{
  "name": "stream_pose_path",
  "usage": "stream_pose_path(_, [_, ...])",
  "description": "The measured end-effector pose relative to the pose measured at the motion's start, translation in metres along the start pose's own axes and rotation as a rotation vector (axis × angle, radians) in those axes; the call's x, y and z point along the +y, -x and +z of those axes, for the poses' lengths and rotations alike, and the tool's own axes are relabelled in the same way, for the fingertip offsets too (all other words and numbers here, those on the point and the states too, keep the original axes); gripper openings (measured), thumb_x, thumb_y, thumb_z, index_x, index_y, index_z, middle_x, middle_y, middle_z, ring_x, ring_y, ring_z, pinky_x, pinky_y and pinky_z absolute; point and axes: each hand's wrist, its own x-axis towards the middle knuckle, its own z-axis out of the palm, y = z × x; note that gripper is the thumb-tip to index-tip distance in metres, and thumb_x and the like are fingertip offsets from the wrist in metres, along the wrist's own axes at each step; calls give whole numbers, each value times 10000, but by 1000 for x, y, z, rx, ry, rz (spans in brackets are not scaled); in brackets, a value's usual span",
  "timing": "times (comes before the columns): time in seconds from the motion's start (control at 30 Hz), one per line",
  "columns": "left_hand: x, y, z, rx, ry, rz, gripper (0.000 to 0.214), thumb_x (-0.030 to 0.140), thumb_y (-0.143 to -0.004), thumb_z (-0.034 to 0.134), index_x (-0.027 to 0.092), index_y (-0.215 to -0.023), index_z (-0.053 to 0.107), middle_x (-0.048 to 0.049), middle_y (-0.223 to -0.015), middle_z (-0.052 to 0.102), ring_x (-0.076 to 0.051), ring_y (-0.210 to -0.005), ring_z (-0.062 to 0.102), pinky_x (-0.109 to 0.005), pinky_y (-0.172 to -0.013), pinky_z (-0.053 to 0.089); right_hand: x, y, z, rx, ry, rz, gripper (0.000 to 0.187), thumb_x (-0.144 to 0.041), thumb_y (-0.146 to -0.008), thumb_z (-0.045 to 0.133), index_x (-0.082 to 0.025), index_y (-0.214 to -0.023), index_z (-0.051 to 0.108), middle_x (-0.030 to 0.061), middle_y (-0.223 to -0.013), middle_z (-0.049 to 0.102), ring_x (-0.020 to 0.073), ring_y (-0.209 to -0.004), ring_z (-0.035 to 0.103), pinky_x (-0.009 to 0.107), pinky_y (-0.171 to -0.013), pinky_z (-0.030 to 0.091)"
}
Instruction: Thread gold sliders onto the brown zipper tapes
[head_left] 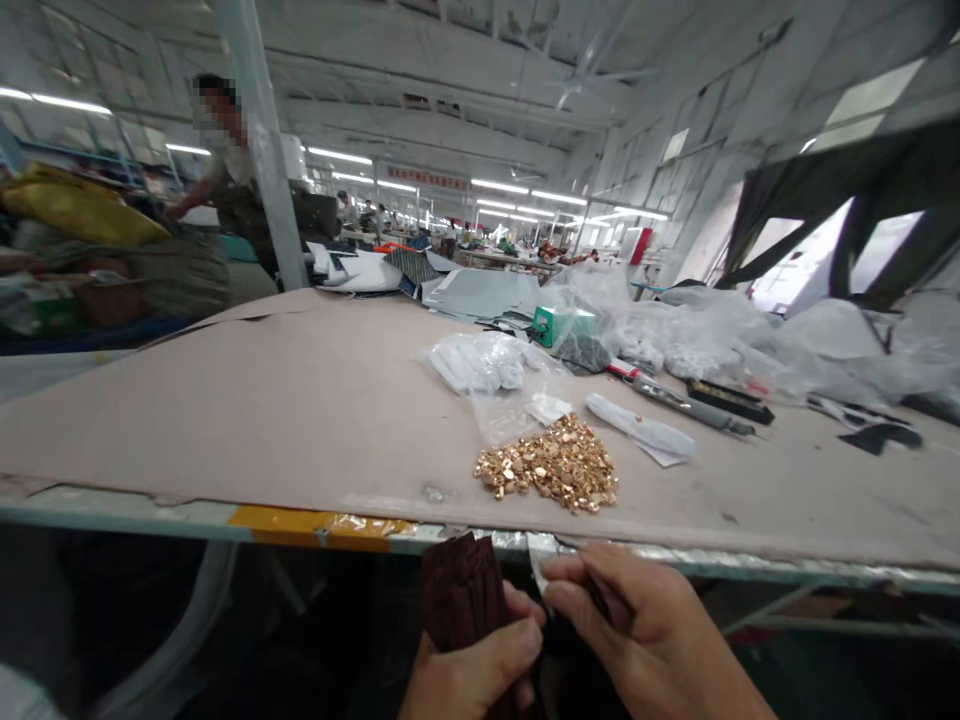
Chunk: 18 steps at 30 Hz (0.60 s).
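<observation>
My left hand (472,668) is closed round a stack of dark brown leather pieces (461,595), held upright just below the table's front edge. My right hand (645,630) is closed too, its thumb and fingers pinching one dark strip (600,600) drawn off beside the stack. Both hands sit close together below the table edge. On the table right above them lies a heap of small gold metal fittings (551,465), spilling from an opened clear plastic bag (510,405).
A brown board (262,400) covers the worktable, with yellow tape (315,522) on its front rim. White pieces in a bag (480,362), a green box (551,325), hand tools (690,405) and crumpled plastic (750,335) lie behind. A person (225,170) stands far left by a pillar (262,140).
</observation>
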Motion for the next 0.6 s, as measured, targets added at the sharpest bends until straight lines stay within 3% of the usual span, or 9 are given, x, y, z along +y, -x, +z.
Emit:
stream_pose_path(0.07, [0,7,4,-5,37,14,335,379,-529,867,163,-743,727,-1,-495,614,-132,-461,524,-256,-507,395,-1,17,2,-49,-182,42,164,-307,-884,603,-209,-806,710,25,-691,696,167,-595,637,239,-539,480])
stream_pose_path(0.13, [1,13,8,-8,49,-12,271,338,-570,847,175,-742,714,10,-512,597,-136,-509,527,-258,-541,419,-5,28,5,-62,-364,176,130,-302,-856,652,-197,-791,692,22,-686,715,162,-602,647,233,-553,495])
stream_pose_path(0.2, [1,18,11,-31,42,-63,223,332,-616,819,183,-730,699,21,-527,575,-135,-529,523,-251,-545,422,-9,34,7,-31,-510,305,130,-276,-823,697,-190,-742,645,7,-657,719,146,-595,640,217,-554,490])
stream_pose_path(0.3, [2,19,13,-57,-38,-61,183,325,-652,797,186,-700,689,30,-544,570,-122,-527,498,-234,-530,415,-9,37,10,12,-624,366,161,-242,-793,732,-186,-698,614,-25,-585,690,112,-518,592,193,-503,451])
stream_pose_path(0.4, [0,16,12,-35,-72,-61,186,315,-631,812,183,-712,709,28,-555,587,-123,-542,501,-224,-524,409,-2,39,14,90,-521,260,113,-227,-815,718,-184,-717,680,-24,-588,673,109,-502,565,207,-492,433])
stream_pose_path(0.5, [-4,12,12,-33,0,-152,176,298,-612,816,165,-655,709,24,-535,584,-119,-536,497,-220,-521,411,5,41,23,230,-306,2,79,-164,-856,666,-186,-814,729,20,-710,702,143,-630,618,248,-599,484])
stream_pose_path(0.6, [-6,9,13,-45,49,-198,216,283,-598,814,145,-524,665,14,-507,583,-107,-515,493,-213,-513,419,9,42,32,333,-237,-189,158,-85,-863,636,-183,-958,715,45,-789,721,162,-716,649,262,-671,526])
